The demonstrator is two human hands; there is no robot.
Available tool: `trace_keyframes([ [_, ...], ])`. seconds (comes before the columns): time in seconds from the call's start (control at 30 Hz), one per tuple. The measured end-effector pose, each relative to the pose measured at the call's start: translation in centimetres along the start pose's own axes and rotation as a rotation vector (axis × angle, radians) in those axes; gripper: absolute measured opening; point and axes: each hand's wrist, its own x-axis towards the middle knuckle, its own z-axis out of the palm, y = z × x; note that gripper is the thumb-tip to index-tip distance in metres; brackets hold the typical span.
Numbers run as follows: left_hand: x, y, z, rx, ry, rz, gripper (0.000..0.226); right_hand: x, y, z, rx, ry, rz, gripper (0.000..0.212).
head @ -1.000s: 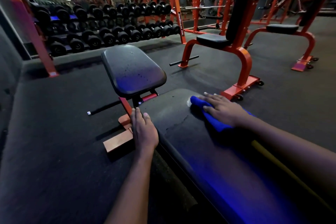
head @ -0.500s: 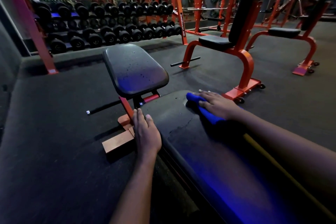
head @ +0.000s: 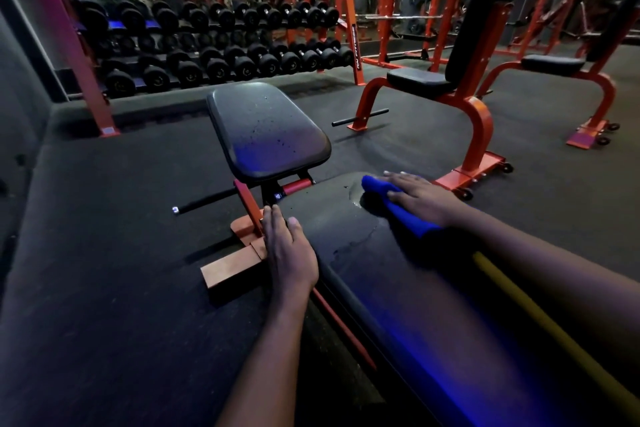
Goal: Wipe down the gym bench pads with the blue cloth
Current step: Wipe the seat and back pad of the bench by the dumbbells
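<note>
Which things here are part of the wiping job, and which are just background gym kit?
In the job:
blue cloth, pressed flat under the right hand
long bench pad it lies on
left hand, resting on that pad's edge
speckled seat pad

Just about:
dumbbell rack
orange-framed upright bench
yellow bar beside the pad
</note>
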Motion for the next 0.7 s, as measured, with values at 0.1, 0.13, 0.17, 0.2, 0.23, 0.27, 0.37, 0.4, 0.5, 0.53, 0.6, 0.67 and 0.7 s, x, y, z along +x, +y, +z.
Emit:
trace_keyframes([
  [0.1,-0.1,-0.1,0.0,-0.020,0.004,-0.002,0.051,2.3,-2.0,0.7,-0.052,0.020,0.127,0.049],
  [0.13,-0.1,-0.1,0.0,-0.022,0.009,-0.001,0.050,2.2,-2.9,1.0,-0.073,0.031,0.123,0.048],
  [0.17,-0.1,-0.1,0.0,-0.024,0.010,0.001,0.050,1.5,-3.8,1.3,-0.090,0.039,0.094,0.047],
  [0.2,-0.1,-0.1,0.0,-0.029,0.011,-0.001,0.050,0.5,-4.5,1.5,-0.104,0.046,0.033,0.047],
  [0.23,-0.1,-0.1,0.0,-0.035,0.011,-0.006,0.050,-0.9,-4.8,1.7,-0.107,0.052,-0.047,0.046],
  [0.27,0.0,-0.1,0.0,-0.036,0.007,-0.005,0.050,-2.3,-4.8,1.8,-0.089,0.057,-0.126,0.045],
  [0.37,0.2,-0.4,0.1,-0.036,-0.004,-0.002,0.051,-4.4,-2.5,1.4,0.008,-0.001,-0.184,0.050],
  [0.4,0.3,-0.4,0.0,-0.033,-0.009,0.000,0.051,-3.7,-1.4,1.2,0.003,0.010,-0.119,0.055],
  [0.5,0.1,-0.1,-0.6,0.012,-0.043,0.015,0.052,0.3,-1.4,0.7,-0.024,0.023,0.145,0.052],
  [0.53,0.2,-0.1,-1.1,0.033,-0.063,0.033,0.052,1.4,-2.5,0.8,-0.031,0.028,0.171,0.050],
  [0.6,0.6,-0.4,-2.5,0.056,-0.109,0.080,0.048,2.1,-5.3,1.4,-0.071,0.042,0.145,0.045],
  [0.67,1.9,-1.1,-4.0,0.047,-0.157,0.112,0.042,1.0,-8.1,2.0,-0.092,0.058,0.055,0.044],
  [0.7,2.5,-1.3,-4.6,0.038,-0.172,0.117,0.039,-0.2,-9.0,2.4,-0.087,0.053,-0.011,0.045],
])
